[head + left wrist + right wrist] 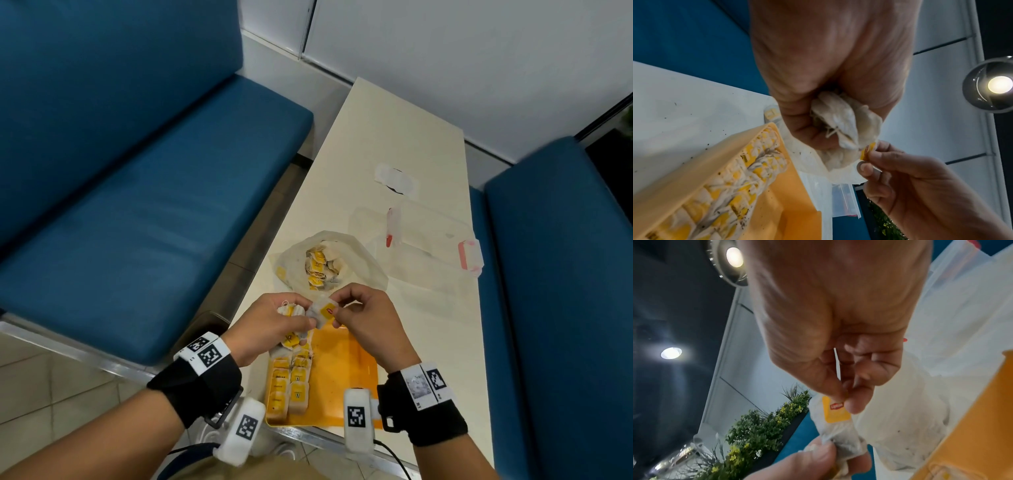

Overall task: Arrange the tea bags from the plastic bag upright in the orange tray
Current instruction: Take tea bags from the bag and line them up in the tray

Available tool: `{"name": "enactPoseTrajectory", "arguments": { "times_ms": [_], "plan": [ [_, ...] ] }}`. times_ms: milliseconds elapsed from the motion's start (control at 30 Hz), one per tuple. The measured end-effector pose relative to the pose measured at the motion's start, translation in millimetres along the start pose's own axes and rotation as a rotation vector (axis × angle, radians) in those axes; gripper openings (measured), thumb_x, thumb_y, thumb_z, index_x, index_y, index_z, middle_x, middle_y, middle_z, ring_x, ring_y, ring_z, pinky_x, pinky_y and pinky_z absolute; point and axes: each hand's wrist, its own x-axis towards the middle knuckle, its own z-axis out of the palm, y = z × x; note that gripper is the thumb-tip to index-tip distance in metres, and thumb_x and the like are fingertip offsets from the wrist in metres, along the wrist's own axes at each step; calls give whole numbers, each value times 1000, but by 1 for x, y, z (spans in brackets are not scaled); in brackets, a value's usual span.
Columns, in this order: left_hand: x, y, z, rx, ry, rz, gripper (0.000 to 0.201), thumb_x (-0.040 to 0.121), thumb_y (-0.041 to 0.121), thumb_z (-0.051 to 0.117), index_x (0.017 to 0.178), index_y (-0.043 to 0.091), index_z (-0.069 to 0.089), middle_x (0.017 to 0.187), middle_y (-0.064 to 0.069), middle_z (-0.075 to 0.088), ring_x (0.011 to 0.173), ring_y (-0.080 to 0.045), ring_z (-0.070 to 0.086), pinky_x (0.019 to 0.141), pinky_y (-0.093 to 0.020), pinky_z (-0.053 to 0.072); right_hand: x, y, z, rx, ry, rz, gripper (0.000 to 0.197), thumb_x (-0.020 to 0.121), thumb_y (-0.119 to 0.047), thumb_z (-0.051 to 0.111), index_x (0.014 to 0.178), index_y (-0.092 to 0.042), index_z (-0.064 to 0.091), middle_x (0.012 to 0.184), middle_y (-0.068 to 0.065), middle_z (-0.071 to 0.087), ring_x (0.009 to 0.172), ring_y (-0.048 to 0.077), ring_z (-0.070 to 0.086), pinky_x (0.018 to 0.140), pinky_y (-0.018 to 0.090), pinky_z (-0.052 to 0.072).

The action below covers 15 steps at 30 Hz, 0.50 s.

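1. The left hand (274,322) grips a bunch of white paper tea bags (838,120) over the far end of the shallow orange plastic tray (346,373).
2. The right hand (364,315) pinches the yellow tag (835,410) of one tea bag (320,311) drawn from that bunch.
3. More tea bags stand in rows (291,383) along the tray's left side, at the cream table's (428,325) near edge.
4. The open translucent plastic bag (356,260), with tea bags inside, lies just beyond the tray.

Looks like a café or canteen booth. Blue padded benches (144,219) flanking a narrow pale table (394,144), white panelled walls (479,68) behind. Round ceiling lamps (733,257) overhead, a planter of greenery (764,426) alongside.
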Motion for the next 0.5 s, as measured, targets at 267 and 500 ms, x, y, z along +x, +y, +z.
{"name": "enactPoseTrajectory", "arguments": {
  "times_ms": [267, 500],
  "plan": [
    [1, -1, 3, 112, 18, 30, 14, 85, 21, 81, 97, 28, 78, 85, 3, 78, 79, -15, 75, 79, -33, 62, -2, 3, -2, -82, 7, -42, 8, 86, -15, 75, 84, -11, 69, 70, 3, 70, 59, 9, 65, 54, 12, 45],
    [0, -7, -2, 28, 14, -11, 19, 86, 18, 80, 104, 26, 78, 101, 1, 79, 90, -19, 77, 81, -35, 63, -5, 10, -2, -21, -15, -59, 9, 88, -13, 73, 86, -8, 66, 74, 9, 72, 60, 10, 68, 55, 16, 47]
  ]
}}
